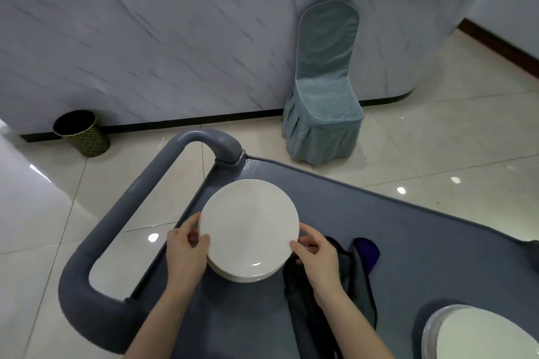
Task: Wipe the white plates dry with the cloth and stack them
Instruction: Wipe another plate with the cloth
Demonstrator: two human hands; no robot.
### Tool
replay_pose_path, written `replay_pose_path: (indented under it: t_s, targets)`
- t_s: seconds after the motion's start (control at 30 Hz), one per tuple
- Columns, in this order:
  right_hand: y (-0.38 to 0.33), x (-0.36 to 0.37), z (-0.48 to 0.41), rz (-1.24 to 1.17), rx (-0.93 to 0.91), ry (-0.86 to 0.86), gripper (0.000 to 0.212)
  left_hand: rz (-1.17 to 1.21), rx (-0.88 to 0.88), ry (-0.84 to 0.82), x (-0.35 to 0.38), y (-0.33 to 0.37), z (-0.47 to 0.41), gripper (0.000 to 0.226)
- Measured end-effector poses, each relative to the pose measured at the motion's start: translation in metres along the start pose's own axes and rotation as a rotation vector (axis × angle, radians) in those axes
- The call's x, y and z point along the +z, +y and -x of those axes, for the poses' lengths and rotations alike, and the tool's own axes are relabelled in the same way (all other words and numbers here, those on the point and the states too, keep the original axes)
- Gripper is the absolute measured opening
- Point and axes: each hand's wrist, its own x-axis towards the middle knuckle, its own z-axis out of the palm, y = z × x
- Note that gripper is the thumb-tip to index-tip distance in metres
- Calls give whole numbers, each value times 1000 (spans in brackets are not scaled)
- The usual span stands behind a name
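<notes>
I see glossy cream floor tiles, a grey-veined white counter front, a teal cloth-covered chair and a gold-latticed round bin.

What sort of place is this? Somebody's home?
Probably a restaurant or banquet hall, not a home: a grey service cart with stacked white plates, a chair in a fitted fabric cover, and a long marble-look counter.

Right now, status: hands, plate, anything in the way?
Gripping the top plate: left hand on its left rim, right hand on its right. Plate level over the stack on the cart. Beside it the dark cloth, under the right wrist; nothing blocking.
</notes>
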Motion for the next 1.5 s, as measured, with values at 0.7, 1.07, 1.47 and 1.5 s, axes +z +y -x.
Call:
replay_pose_path:
  t_s: [0.7,1.07,1.47,1.5]
  targets:
    - [40,-283,98,600,-146,333,36,-184,389,-653,205,40,199,20]
    - [93,-376,142,721,122,411,64,-452,379,-734,264,30,269,57]
    - [98,-383,141,459,178,327,67,-351,186,-617,266,32,282,57]
    - [97,-383,140,457,180,324,66,-340,173,-611,266,32,282,58]
